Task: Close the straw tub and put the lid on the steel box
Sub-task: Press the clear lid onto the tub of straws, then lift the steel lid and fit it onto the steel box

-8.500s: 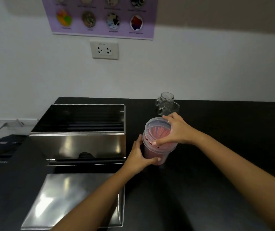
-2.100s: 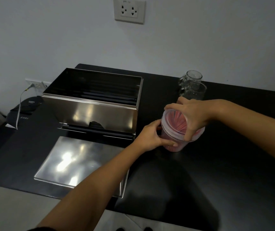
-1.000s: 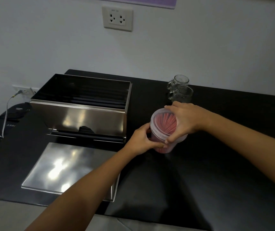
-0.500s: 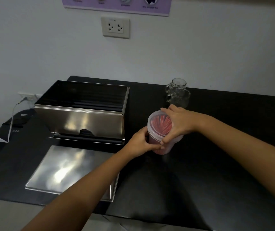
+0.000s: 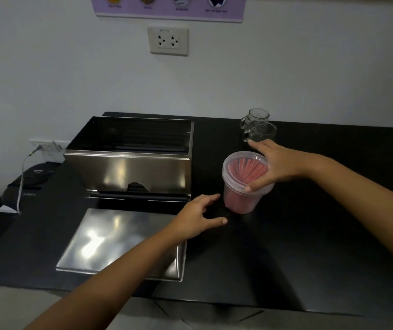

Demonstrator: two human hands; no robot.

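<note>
Black table under your hands — your right hand grips the closed straw tub. Your left hand, loose and empty, floats beside it, above the steel lid — steel box behind.

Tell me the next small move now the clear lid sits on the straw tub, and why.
Probably lower the left hand onto the flat steel lid and grip its near-right edge. The straw tub looks capped, with only the right hand resting on its rim, while the steel box stands open and its lid lies on the black counter in front of it.
</note>
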